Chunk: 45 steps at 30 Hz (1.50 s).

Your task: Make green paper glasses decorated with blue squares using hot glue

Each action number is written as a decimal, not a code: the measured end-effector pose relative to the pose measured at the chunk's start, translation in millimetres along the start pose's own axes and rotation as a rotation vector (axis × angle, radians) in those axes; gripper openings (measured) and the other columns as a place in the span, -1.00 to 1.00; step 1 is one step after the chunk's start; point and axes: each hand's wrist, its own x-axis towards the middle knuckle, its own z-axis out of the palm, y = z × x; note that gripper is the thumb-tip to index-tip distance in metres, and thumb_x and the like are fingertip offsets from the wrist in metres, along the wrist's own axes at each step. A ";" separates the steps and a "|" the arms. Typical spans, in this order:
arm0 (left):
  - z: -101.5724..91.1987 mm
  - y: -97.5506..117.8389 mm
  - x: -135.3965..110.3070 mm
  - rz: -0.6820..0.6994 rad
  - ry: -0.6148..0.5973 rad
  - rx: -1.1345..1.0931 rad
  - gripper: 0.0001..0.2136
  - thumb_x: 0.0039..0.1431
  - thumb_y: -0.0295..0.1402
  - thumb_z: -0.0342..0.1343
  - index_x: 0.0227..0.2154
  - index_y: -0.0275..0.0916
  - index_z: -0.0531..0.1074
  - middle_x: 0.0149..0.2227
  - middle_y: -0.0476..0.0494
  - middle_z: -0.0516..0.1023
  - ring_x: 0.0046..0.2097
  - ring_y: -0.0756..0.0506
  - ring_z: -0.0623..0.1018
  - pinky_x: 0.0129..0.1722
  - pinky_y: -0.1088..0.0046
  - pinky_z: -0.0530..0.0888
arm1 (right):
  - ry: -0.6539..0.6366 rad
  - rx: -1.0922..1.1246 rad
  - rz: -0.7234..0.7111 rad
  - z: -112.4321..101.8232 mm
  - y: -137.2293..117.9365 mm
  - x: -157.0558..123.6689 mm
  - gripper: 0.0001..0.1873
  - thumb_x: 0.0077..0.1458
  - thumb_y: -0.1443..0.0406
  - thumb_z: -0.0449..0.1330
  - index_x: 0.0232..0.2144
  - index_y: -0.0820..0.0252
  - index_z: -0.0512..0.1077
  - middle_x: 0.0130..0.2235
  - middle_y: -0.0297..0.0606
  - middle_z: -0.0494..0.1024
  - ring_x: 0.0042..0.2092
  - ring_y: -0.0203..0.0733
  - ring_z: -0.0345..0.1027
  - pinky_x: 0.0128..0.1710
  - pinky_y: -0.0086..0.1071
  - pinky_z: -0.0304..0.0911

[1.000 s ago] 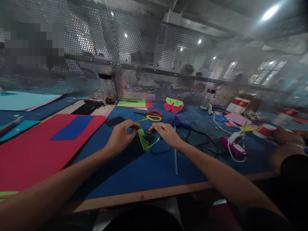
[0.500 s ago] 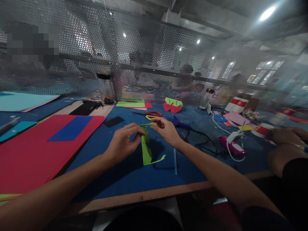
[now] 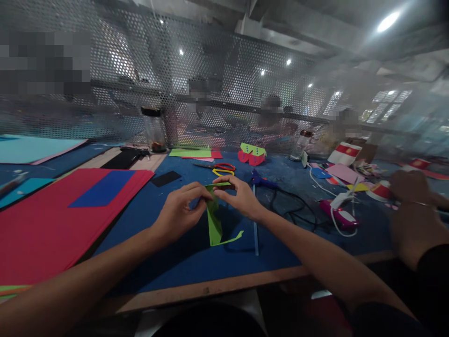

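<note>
Above the blue tabletop (image 3: pixel 168 271), a folded strip of lime-green paper (image 3: pixel 214 222) hangs from my fingers, with a thin tail curling to the right at its lower end. My left hand (image 3: pixel 180 206) pinches its upper left edge between thumb and fingers. From the right, my right hand (image 3: pixel 242 196) has its thumb and fingers closed around the strip's folded top flap. Just behind my right hand lie scissors (image 3: pixel 224 169) with red and yellow handles. A blue glue gun (image 3: pixel 264 180) rests to the right, a clear glue stick (image 3: pixel 256 234) running toward me from it.
Red sheets (image 3: pixel 42 224) with a blue paper rectangle (image 3: pixel 102 188) cover the left side. A black card (image 3: pixel 166 178) and a green-and-pink folded paper piece (image 3: pixel 251 153) lie farther back. A magenta glue gun (image 3: pixel 338 213) with its cord is at right, near another person's hand (image 3: pixel 410 196).
My right thumb and fingers have shifted slightly down and left over the green strip's top flap, which shows more. The other person's hand at the right has moved up.
</note>
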 end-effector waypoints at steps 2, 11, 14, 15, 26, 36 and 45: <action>1.2 0.9 -0.5 0.010 -0.013 -0.014 -0.81 0.30 -0.44 0.09 -0.34 -0.13 0.61 -0.28 -0.11 0.69 -0.20 -0.14 0.67 -0.12 0.33 0.56 | 0.035 -0.044 -0.020 0.3 -1.7 0.0 -0.76 0.25 0.15 0.36 -0.09 0.13 0.61 -0.04 -0.23 0.74 0.01 -0.09 0.63 0.15 -0.22 0.46; -1.1 3.5 2.1 -0.010 0.134 0.005 -0.81 0.31 -0.34 0.21 -0.06 -0.16 0.59 -0.09 -0.16 0.63 -0.03 -0.19 0.61 0.04 0.24 0.55 | 0.045 -0.041 -0.014 -0.6 -4.2 0.0 -0.81 0.29 0.17 0.33 -0.19 0.14 0.67 -0.19 -0.25 0.75 -0.13 -0.11 0.64 0.00 -0.26 0.49; 0.0 0.4 4.7 -0.136 0.083 -0.060 -0.78 0.28 -0.24 0.25 -0.06 -0.16 0.59 -0.10 -0.14 0.68 -0.03 -0.20 0.63 0.06 0.20 0.56 | -0.001 -0.018 -0.004 2.3 -6.8 -2.7 -0.80 0.28 0.15 0.35 -0.19 0.14 0.68 -0.17 -0.24 0.76 -0.11 -0.10 0.65 -0.01 -0.26 0.49; 0.7 -0.8 5.5 -0.183 0.049 -0.103 -0.76 0.27 -0.21 0.26 -0.07 -0.16 0.59 -0.12 -0.13 0.70 -0.06 -0.20 0.65 0.04 0.20 0.57 | -0.006 -0.024 -0.007 3.1 -7.7 -3.4 -0.80 0.28 0.14 0.37 -0.19 0.14 0.68 -0.16 -0.24 0.77 -0.10 -0.10 0.64 0.00 -0.27 0.49; 0.8 -9.2 9.0 -0.320 -0.002 -0.203 -0.77 0.19 -0.18 0.27 -0.19 -0.19 0.62 -0.27 -0.11 0.74 -0.22 -0.17 0.69 -0.15 0.28 0.59 | 0.029 -0.062 0.013 -0.2 -4.4 -0.4 -0.75 0.28 0.09 0.38 -0.19 0.14 0.67 -0.24 -0.28 0.73 -0.19 -0.15 0.61 -0.07 -0.31 0.46; 1.5 -13.2 8.1 -0.357 -0.001 -0.160 -0.78 0.17 -0.14 0.29 -0.30 -0.19 0.65 -0.39 -0.07 0.69 -0.32 -0.13 0.63 -0.31 0.38 0.47 | 0.044 -0.121 -0.015 1.2 -3.7 -1.9 -0.82 0.31 0.16 0.34 -0.16 0.11 0.67 -0.21 -0.30 0.74 -0.16 -0.16 0.60 -0.01 -0.30 0.44; 2.5 -15.1 7.0 -0.402 -0.068 -0.241 -0.72 0.16 -0.08 0.30 -0.31 -0.21 0.68 -0.37 -0.11 0.73 -0.31 -0.15 0.64 -0.30 0.38 0.48 | -0.005 -0.134 -0.037 2.8 -7.4 -3.7 -0.83 0.30 0.16 0.33 -0.20 0.11 0.66 -0.19 -0.29 0.74 -0.12 -0.13 0.61 0.00 -0.29 0.45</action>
